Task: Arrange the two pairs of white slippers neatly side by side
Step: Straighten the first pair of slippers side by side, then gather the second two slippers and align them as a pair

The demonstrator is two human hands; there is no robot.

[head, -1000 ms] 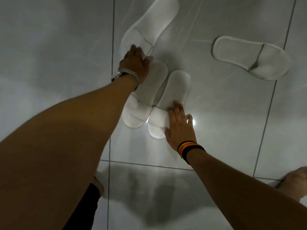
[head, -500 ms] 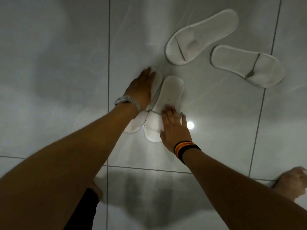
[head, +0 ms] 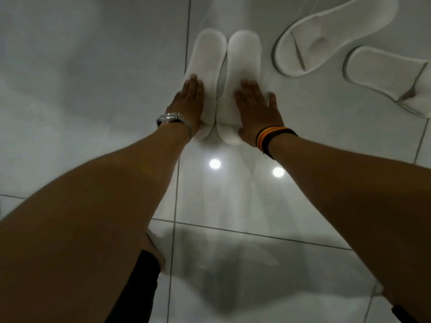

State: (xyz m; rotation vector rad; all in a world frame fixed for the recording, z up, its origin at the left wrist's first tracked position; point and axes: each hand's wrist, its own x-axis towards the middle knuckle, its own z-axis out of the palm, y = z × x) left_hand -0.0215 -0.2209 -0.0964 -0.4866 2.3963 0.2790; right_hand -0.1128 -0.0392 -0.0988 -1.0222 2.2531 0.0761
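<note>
The left hand and right hand each lie flat, fingers straight, pressing one slipper of the touching pair, with two more slippers beyond the right hand.

Bare forearms, a watch and a stack of bands

Behind the left hand's fingers sits a silver metal link-bracelet wristwatch; behind the right hand's fingers, stacked black, red and orange-yellow wristbands. No sleeves reach either wrist.
</note>
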